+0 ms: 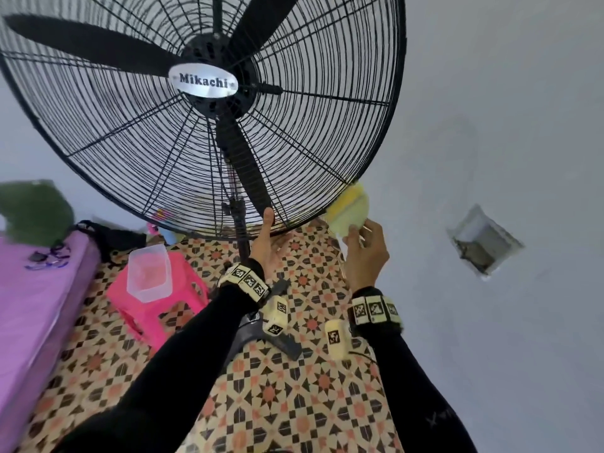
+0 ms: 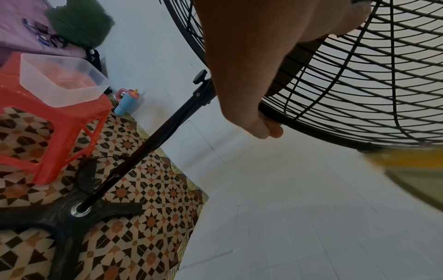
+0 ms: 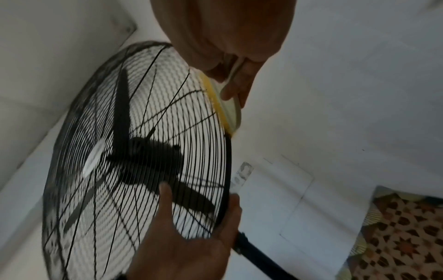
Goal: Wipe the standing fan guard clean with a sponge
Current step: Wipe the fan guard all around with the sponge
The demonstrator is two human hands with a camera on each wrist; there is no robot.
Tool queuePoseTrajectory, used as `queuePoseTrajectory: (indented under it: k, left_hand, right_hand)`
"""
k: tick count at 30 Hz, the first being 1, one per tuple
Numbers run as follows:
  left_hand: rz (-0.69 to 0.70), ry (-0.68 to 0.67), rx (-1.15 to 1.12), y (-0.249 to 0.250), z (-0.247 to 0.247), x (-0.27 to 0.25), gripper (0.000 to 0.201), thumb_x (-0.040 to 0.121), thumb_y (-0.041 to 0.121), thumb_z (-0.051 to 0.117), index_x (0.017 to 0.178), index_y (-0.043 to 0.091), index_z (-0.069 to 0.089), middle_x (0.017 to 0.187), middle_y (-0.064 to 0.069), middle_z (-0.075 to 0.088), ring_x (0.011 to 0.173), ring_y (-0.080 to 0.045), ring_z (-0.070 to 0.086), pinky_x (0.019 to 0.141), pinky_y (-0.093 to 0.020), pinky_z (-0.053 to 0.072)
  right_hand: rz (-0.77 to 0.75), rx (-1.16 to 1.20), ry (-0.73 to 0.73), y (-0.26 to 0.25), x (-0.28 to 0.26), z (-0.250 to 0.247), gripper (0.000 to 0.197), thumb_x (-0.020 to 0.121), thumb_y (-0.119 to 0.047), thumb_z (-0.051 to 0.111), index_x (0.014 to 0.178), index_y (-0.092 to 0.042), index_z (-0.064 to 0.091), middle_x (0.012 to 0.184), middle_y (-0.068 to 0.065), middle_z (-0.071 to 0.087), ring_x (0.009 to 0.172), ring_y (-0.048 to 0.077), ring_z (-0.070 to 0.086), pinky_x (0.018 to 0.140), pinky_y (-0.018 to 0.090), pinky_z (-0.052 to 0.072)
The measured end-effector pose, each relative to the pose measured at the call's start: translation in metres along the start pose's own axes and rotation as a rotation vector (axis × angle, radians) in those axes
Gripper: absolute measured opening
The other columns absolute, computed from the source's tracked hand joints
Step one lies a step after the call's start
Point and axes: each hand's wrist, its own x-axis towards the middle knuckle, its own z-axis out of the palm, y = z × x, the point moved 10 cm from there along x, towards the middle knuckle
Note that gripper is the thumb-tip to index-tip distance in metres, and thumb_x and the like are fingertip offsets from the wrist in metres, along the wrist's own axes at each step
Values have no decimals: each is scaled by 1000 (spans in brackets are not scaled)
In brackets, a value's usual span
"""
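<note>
fan guard [image 1: 304, 132] | looking like stiff thin wire, rim's the sturdy bit | left hand [image 1: 268, 246] is gripping the bottom rim, thumb up | right hand [image 1: 365, 253] is pinching a soft squishy sponge [image 1: 349, 209] against the lower-right edge

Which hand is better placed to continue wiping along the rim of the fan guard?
The right hand: it holds the sponge against the fan guard rim. The left hand grips the lower rim, steadying it.
</note>
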Motion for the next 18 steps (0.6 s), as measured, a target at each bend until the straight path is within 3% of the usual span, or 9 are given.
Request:
queuePoseTrajectory:
  k: [3, 6, 8, 9, 11, 13, 15, 16, 18]
  left_hand:
    - [1, 9, -22, -1, -2, 1, 85, 77, 70, 69, 135, 9, 58, 126, -15, 69, 121, -26, 66, 89, -29, 54]
    - [-1, 12, -12, -2, -5, 5, 88, 71, 72, 72, 131, 9, 61, 127, -15, 69, 120, -26, 66, 87, -30, 55]
    - [4, 9, -1, -2, -4, 6, 85, 70, 72, 72, 128, 9, 63, 125, -15, 70, 119, -26, 66, 90, -31, 56]
    - [7, 7, -1, -2, -3, 7, 82, 71, 72, 72, 124, 9, 65, 123, -15, 70, 119, -26, 66, 94, -33, 56]
    - [3, -2, -12, -2, -3, 7, 77, 70, 70, 73, 117, 10, 65, 120, -17, 70, 116, -26, 66, 104, -37, 53]
    - [-5, -3, -1, -3, -6, 9, 92, 64, 73, 78, 127, 8, 62, 124, -18, 70, 117, -25, 67, 107, -38, 52]
    - [-8, 1, 0, -3, -8, 7, 107, 57, 74, 84, 137, 8, 57, 128, -17, 69, 120, -25, 67, 106, -36, 52]
    - [-6, 0, -9, -2, -8, 7, 109, 56, 73, 85, 138, 9, 56, 129, -16, 68, 120, -25, 67, 104, -35, 54]
    - [-11, 1, -11, -3, -8, 9, 108, 59, 75, 84, 138, 8, 57, 129, -17, 69, 118, -25, 68, 97, -32, 57]
  right_hand:
    - [104, 108, 132, 4, 16, -20, 34, 102, -19, 61, 135, -11, 60, 115, 18, 73, 86, 27, 76, 68, 41, 65]
    - [51, 51, 132, -10, 15, -11, 52, 104, -16, 59, 154, -16, 44, 118, 9, 72, 82, 12, 76, 65, 38, 65]
    - [-12, -64, 7, -7, -5, 13, 53, 104, -16, 58, 155, -17, 42, 95, -12, 70, 68, -1, 71, 63, 35, 64]
    - [-11, -108, -100, 2, -19, 28, 53, 104, -18, 58, 155, -21, 42, 88, -12, 71, 67, 4, 72, 64, 38, 65]
    - [-8, -169, -256, 16, -41, 44, 53, 102, -20, 58, 153, -25, 45, 90, 6, 76, 72, 21, 74, 65, 47, 64]
    - [23, -134, -172, 17, -37, 31, 52, 102, -16, 59, 152, -22, 48, 98, 6, 76, 73, 13, 75, 65, 39, 65]
    - [31, -47, 35, 4, -19, 9, 49, 104, -15, 57, 152, -18, 48, 100, -2, 71, 67, -5, 70, 65, 16, 59]
    - [11, -43, 97, 1, -12, 5, 48, 105, -16, 56, 152, -17, 47, 97, -5, 69, 66, -5, 68, 64, 11, 55]
    - [-22, -97, 45, -1, -9, 16, 50, 105, -17, 55, 154, -18, 45, 87, -7, 69, 63, 6, 68, 63, 17, 59]
